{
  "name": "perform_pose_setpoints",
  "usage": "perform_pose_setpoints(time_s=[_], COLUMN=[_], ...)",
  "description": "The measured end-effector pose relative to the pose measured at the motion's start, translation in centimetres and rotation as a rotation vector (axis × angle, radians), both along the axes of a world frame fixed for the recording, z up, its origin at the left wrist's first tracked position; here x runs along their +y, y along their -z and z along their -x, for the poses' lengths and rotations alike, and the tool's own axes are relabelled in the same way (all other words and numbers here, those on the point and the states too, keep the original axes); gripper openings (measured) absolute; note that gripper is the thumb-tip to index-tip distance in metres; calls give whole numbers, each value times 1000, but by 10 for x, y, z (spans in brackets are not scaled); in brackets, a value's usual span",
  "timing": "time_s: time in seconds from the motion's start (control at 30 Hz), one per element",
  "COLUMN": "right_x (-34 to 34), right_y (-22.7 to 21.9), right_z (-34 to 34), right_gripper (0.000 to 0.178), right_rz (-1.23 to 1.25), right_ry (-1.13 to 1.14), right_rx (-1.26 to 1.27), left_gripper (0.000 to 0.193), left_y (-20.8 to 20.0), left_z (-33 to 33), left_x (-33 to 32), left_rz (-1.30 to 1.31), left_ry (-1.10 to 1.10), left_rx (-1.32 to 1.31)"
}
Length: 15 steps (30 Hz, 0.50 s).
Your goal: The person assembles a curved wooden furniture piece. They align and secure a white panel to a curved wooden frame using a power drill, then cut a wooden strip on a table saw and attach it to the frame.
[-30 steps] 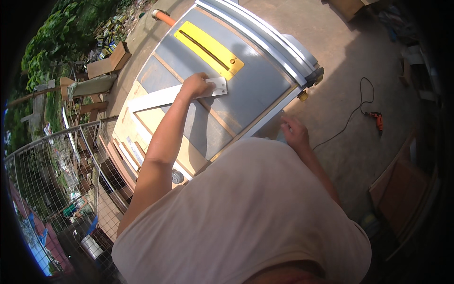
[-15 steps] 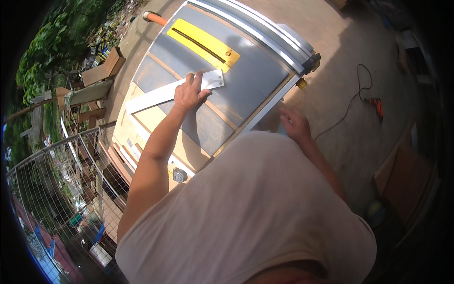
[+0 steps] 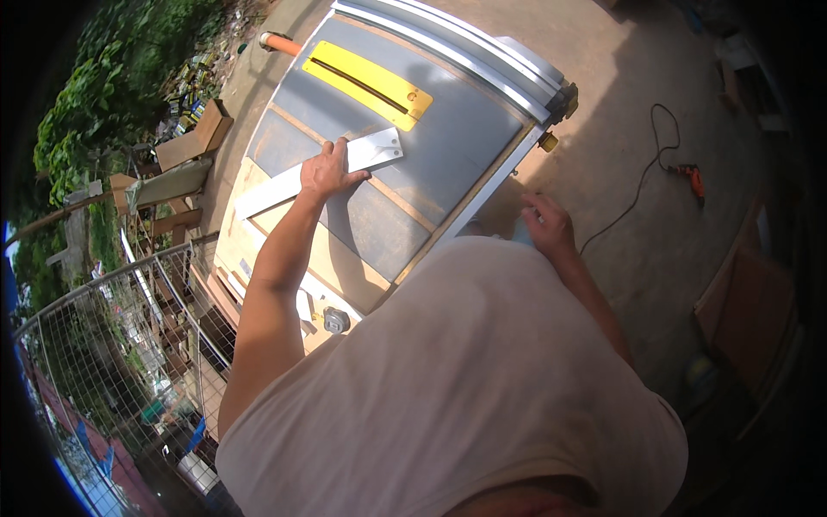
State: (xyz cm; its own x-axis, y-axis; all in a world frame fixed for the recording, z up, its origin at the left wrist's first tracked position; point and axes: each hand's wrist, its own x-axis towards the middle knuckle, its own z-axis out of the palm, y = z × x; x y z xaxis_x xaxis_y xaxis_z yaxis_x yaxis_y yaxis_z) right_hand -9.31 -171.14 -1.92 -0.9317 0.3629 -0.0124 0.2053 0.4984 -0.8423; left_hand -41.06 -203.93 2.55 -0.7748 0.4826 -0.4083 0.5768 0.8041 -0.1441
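Note:
A long, flat white strip (image 3: 276, 191) with small holes at one end lies slantwise over the grey top of a table saw (image 3: 465, 142). My left hand (image 3: 326, 171) grips it near the middle, fingers over its far edge and thumb along the near one. The holed end is close to the yellow insert plate (image 3: 366, 84), whose long slot is dark; no blade shows above it. My right hand (image 3: 550, 226) hangs beside the saw's right edge, fingers loosely bent and apart, with nothing seen in it.
A tape measure (image 3: 336, 320) sits on the light wooden board (image 3: 231, 244) near my left elbow. Silver rails (image 3: 457, 52) edge the saw's far side. On the floor at right lies an orange corded drill (image 3: 692, 183). A wire mesh fence (image 3: 129, 345) stands at left.
My left hand has shifted slightly left along the white strip, and the strip sits a little differently on the saw top. The right hand's fingers have curled a bit more.

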Motion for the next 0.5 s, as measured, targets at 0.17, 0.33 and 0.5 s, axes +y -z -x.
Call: perform_pose_setpoints(time_s=[0.17, 0.33, 0.5], right_x=[0, 0, -2], right_y=[-5, -11, -46], right_z=[5, 15, 36], right_gripper=[25, 27, 34], right_rz=[3, 5, 264], right_ry=[-6, -88, -266], right_rx=[-21, -36, -70], left_gripper=[91, 89, 94], left_y=[-43, -106, -210], left_z=[20, 41, 24], left_x=[7, -20, -13], left_rz=[-86, -395, -641], left_ry=[92, 146, 10], left_rx=[-21, -67, -166])
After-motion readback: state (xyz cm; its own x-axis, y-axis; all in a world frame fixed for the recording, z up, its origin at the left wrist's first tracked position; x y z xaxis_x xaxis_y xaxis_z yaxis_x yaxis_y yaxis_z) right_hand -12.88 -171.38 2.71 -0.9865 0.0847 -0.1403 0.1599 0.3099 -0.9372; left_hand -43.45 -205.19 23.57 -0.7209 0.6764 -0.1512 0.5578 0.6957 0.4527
